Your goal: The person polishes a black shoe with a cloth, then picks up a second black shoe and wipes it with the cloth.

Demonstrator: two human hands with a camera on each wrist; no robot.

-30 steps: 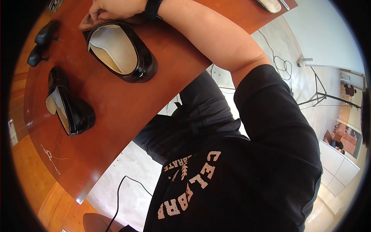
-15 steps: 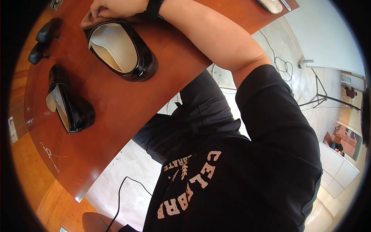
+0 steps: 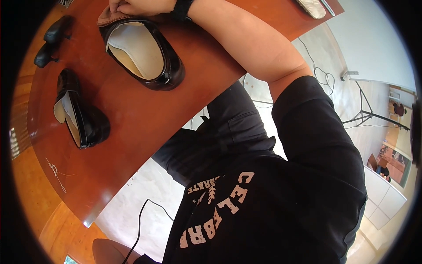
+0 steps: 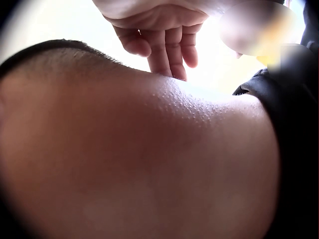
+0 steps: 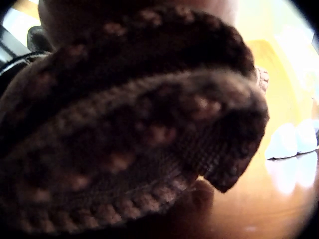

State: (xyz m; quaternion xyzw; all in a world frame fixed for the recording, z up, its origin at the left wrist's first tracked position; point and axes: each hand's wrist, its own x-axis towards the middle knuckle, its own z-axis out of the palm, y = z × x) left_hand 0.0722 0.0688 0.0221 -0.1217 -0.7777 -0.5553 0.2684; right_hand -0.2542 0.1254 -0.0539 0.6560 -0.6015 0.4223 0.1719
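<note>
In the head view, my right hand grips a brown cloth with a stitched edge, its fingers curled at the toe end of a glossy black loafer with a pale lining. The cloth, dark and textured, fills much of the right wrist view and hides most of the hand there. A second black loafer rests on the table to the left of the first. My left hand appears only in the left wrist view, its fingers hanging loose with nothing held.
The reddish-brown table has a curved edge. Two black rounded objects sit at its far left, and a thin white string lies near the corner. A pale slipper-like item is at top right. Cables trail across the floor.
The table and shoes have shifted slightly up and right in the head view. My right hand stays with the cloth at the loafer's toe end.
</note>
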